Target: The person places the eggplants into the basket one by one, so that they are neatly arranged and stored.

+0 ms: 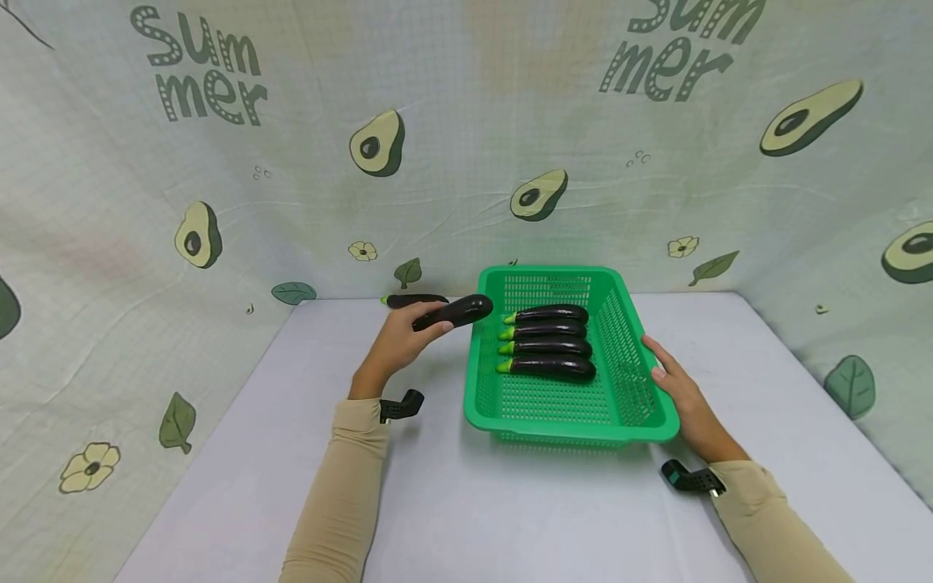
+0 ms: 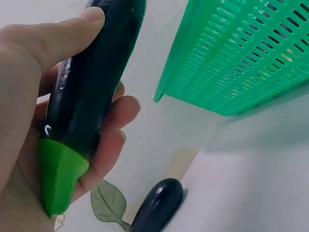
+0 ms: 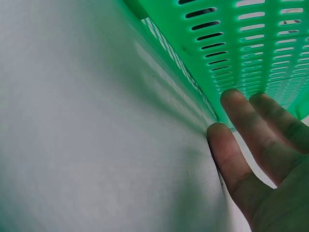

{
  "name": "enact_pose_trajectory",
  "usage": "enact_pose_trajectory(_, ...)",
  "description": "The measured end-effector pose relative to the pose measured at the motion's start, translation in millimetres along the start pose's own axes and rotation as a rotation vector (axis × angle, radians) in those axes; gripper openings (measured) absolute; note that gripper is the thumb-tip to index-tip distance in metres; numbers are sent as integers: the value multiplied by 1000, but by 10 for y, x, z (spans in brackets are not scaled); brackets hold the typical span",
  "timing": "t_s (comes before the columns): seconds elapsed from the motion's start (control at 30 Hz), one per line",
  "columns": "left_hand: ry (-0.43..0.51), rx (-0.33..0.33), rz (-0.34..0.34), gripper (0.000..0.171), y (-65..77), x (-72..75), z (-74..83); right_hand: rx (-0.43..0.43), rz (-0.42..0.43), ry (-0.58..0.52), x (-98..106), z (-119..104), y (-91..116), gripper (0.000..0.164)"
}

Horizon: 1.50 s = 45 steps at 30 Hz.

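A dark eggplant (image 1: pixel 461 310) with a green cap is gripped by my left hand (image 1: pixel 399 344), just beyond the left rim of a green plastic basket (image 1: pixel 554 433). In the left wrist view the thumb lies along one side of this eggplant (image 2: pixel 91 92) and the fingers curl round the other. Several eggplants (image 1: pixel 550 346) lie in a row inside the basket, green caps to the left. Behind my left hand another eggplant (image 1: pixel 415 300) rests on the table. My right hand (image 1: pixel 688 401) touches the basket's right side, its fingers (image 3: pixel 263 140) fairly straight against the slotted outer wall.
A white-covered table (image 1: pixel 554 518) carries the basket. Behind it hangs a pale cloth (image 1: pixel 452 219) printed with avocados, leaves and lettering. Each wrist wears a small black camera, one left (image 1: pixel 401 406) and one right (image 1: pixel 691 478).
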<state>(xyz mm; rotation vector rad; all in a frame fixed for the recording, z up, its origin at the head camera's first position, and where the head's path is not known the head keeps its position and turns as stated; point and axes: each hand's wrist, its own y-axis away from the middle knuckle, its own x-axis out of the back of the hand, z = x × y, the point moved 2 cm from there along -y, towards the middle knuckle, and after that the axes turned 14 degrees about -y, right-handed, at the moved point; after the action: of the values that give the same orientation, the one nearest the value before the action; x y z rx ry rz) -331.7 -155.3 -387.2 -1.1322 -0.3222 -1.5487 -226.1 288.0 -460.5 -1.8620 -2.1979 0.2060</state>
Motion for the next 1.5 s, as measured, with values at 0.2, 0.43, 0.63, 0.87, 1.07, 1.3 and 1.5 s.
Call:
enact_pose_trajectory(0.2,67,9,-30,55,-34,-11,97,14,-11,-5,-12,-2,-68,54)
enact_pose_trajectory(0.43,61,-50,-98,53,-140,-13,244,-4,-9,-6,4,1,-71,54)
enact_pose_trajectory(0.63,38,-83,-154,52,-176,-22,321,-5,-2,9,5,3,-48,54)
enact_pose_trajectory(0.87,-14,-120,-177,50,-230,-18,451,-1,-4,-3,8,-8,-33,54)
enact_pose_trajectory(1.07,-28,-130,-205,48,-286,-40,580,2,1,-1,17,0,-12,54)
enact_pose_trajectory(1.3,-54,-127,-201,48,-324,-50,698,13,-6,-9,16,14,-5,54)
enact_pose_trajectory(1.5,-59,-128,-218,49,-367,-71,767,9,-6,-3,17,23,2,54)
